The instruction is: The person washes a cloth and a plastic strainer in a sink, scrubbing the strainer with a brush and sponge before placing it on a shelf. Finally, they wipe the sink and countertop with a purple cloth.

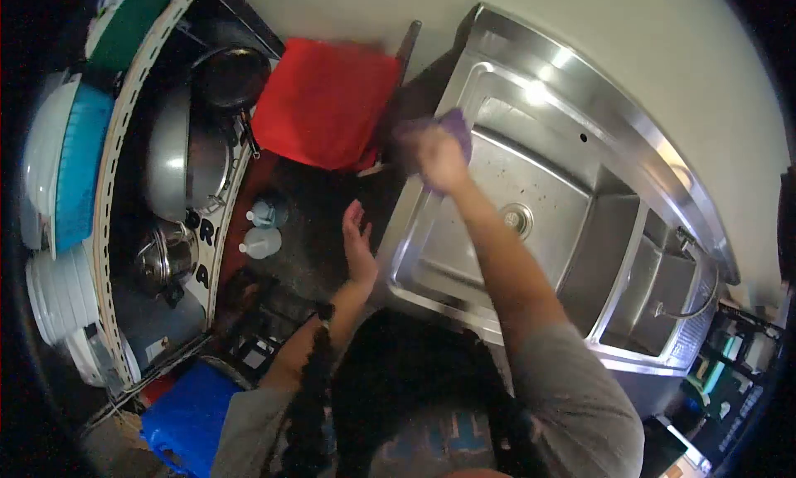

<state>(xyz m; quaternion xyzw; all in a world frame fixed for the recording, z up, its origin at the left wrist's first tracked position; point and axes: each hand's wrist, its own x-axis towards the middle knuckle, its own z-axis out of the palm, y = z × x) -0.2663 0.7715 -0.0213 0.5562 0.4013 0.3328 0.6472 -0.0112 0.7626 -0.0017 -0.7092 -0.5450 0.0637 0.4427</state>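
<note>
A purple cloth (457,128) is pressed at the left rim of the stainless steel sink (414,254). My right hand (444,159) is closed on this cloth and smeared by motion. My left hand (359,250) hangs in the air left of the sink, fingers stretched out, holding nothing. In the large basin, small dark bits lie scattered around the drain (518,219).
A red cloth-covered seat (327,101) stands beyond my left hand. Shelves at left hold a wok (170,155), a frying pan (232,76) and pots. Two jugs (261,243) stand on the floor. A faucet (692,308) arches over the smaller basin at right.
</note>
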